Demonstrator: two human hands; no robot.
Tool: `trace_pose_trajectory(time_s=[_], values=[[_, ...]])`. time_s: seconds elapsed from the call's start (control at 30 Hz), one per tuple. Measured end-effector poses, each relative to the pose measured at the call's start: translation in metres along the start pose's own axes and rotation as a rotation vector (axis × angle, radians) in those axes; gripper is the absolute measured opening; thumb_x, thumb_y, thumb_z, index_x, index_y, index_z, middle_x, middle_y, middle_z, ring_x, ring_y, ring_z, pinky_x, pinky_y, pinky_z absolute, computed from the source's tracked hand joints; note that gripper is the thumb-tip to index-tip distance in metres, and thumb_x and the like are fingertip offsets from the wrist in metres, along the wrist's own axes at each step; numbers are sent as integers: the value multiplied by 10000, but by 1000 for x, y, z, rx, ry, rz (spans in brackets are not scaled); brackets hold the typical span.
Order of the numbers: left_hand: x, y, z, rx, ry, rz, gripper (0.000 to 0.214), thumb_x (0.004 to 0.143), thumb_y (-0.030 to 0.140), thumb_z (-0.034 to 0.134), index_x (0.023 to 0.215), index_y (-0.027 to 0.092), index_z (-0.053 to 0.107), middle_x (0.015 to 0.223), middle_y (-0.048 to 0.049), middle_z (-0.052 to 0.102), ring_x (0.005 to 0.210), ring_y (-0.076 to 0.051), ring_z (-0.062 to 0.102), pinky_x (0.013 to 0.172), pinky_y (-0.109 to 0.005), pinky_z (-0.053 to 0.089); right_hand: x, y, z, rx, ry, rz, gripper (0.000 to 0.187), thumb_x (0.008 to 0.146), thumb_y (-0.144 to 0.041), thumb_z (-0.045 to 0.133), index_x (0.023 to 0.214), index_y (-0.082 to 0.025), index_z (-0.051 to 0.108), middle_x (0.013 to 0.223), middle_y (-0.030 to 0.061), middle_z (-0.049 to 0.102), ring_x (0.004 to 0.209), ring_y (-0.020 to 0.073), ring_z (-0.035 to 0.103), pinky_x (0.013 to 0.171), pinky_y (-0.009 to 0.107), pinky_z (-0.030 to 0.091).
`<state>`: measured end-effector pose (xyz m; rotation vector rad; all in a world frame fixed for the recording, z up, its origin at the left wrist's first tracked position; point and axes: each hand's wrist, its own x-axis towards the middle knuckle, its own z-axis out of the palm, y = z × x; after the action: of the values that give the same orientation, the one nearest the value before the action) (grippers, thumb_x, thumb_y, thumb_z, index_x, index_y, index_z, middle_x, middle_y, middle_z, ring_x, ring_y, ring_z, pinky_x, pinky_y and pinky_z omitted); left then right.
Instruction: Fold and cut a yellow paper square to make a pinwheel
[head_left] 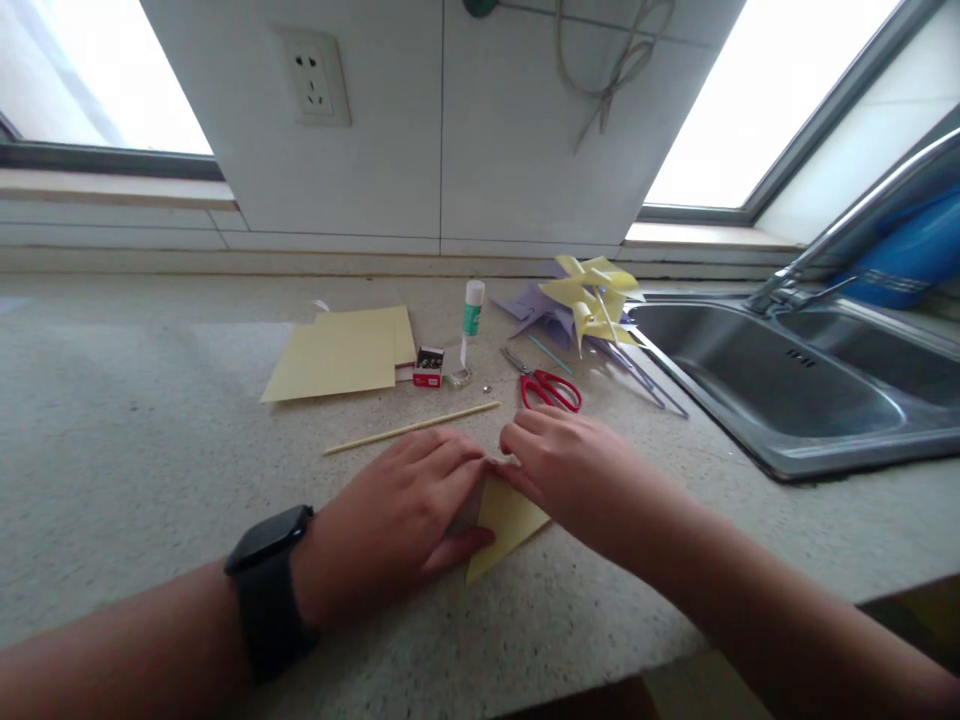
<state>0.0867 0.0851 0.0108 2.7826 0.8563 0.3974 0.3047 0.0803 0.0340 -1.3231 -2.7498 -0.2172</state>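
A folded piece of yellow paper (508,520) lies on the speckled countertop (135,440) near its front edge. My left hand (401,515), with a black watch on the wrist, lies flat on the paper's left part, fingers stretched out and thumb along its lower edge. My right hand (570,465) rests on the paper's upper right corner with its fingers curled down, pressing the fold. Most of the paper is hidden under both hands.
Behind the hands lie a thin wooden stick (411,428), red scissors (547,388), a small red box (428,367), a glue stick (472,310), yellow paper sheets (337,352) and yellow and purple paper pinwheels (589,300). A steel sink (795,385) with faucet is at the right.
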Motion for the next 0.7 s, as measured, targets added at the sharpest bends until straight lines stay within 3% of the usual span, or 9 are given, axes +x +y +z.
trace_pose_trajectory(time_s=[0.23, 0.27, 0.37, 0.47, 0.7], values=[[-11, 25, 14, 96, 19, -42, 488, 992, 346, 534, 1444, 162, 521, 1472, -98, 568, 1358, -286, 481, 1164, -492, 379, -51, -51, 16, 96, 164, 155, 124, 923, -94, 566, 903, -189, 642, 896, 57, 671, 799, 237, 603, 726, 412, 549], [-13, 27, 16, 107, 22, -48, 500, 986, 351, 543, 1443, 149, 524, 1474, -106, 569, 1359, -287, 484, 1167, -489, 376, -54, -58, 18, 137, 207, 171, 139, 928, -109, 559, 1000, -166, 663, 981, 85, 696, 881, 256, 630, 784, 435, 570], [-16, 31, 19, 121, 16, -54, 569, 939, 384, 613, 1437, 120, 531, 1475, -126, 567, 1349, -286, 500, 1182, -463, 365, -57, -71, 23, 190, 275, 190, 419, 924, -109, 496, 1332, -68, 583, 1315, 167, 660, 1179, 294, 622, 977, 463, 568], [-18, 32, 18, 140, 10, -43, 619, 906, 432, 646, 1426, 113, 543, 1462, -133, 577, 1347, -295, 504, 1194, -466, 344, -56, -74, 25, 183, 238, 204, 530, 892, -109, 455, 1409, -34, 541, 1448, 178, 581, 1311, 297, 573, 1053, 470, 542], [-19, 32, 14, 200, 1, -26, 664, 962, 532, 530, 1480, 120, 486, 1487, -146, 555, 1370, -317, 485, 1186, -511, 311, -65, -66, 18, 77, 139, 286, 540, 912, -216, 447, 1410, -44, 566, 1465, 174, 541, 1347, 319, 547, 1075, 528, 514]])
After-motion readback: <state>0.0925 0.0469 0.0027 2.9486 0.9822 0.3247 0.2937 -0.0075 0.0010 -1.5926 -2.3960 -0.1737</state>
